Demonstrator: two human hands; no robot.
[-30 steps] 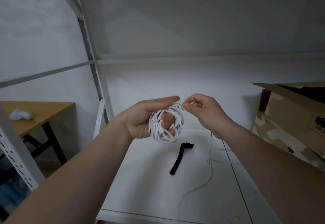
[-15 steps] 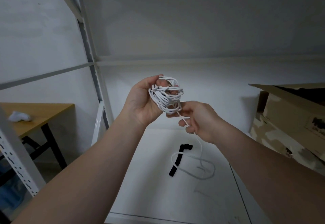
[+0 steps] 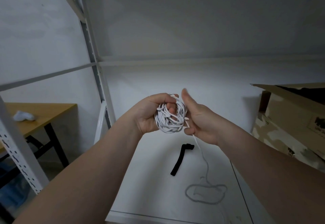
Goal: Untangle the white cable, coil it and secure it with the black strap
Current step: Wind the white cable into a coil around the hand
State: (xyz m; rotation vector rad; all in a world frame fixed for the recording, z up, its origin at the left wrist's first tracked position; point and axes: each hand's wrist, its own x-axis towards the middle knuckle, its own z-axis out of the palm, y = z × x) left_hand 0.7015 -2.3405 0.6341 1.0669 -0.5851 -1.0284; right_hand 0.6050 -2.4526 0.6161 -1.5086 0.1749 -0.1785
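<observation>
White cable [image 3: 170,118], thin, smooth and cord-like: mostly gathered into a loose, knotty ball near the middle of the view, held up off the shelf. Hard to follow any single loop through the tangle, and impossible to pick out either end. Clasped by the left hand [image 3: 147,113], with fingers curled into the loops and fingertips showing only in part between strands. Flanked at 3 o'clock by the right hand [image 3: 200,122], with thumb upright and blurred, lower fingers curled round one strand leaving the ball, and the rest hidden behind the bundle. Drops from that grip toward 5 o'clock, thin and faint, into a slack oval loop lying on the flat white shelf board [image 3: 149,179]. Fades against the pale surface and seems to run out past the front edge at 6 o'clock.

Flat black fabric strap [image 3: 179,160]: lies on the board at 6 o'clock from the ball, matte and straight, its far end folded over into a short hook shape. Sits apart from the trailing strand at its 3 o'clock.

Brown corrugated cardboard box [image 3: 290,111] at 3 o'clock: flap open, cut off by the frame edge, printing too dim to read. Pale slotted metal upright [image 3: 91,51] at 10 o'clock. Tan wooden table [image 3: 44,113] at 9 o'clock, on dark legs, partly blocked by a nearer perforated post. Bears a crumpled white lump [image 3: 23,116], too blurred to identify.
</observation>
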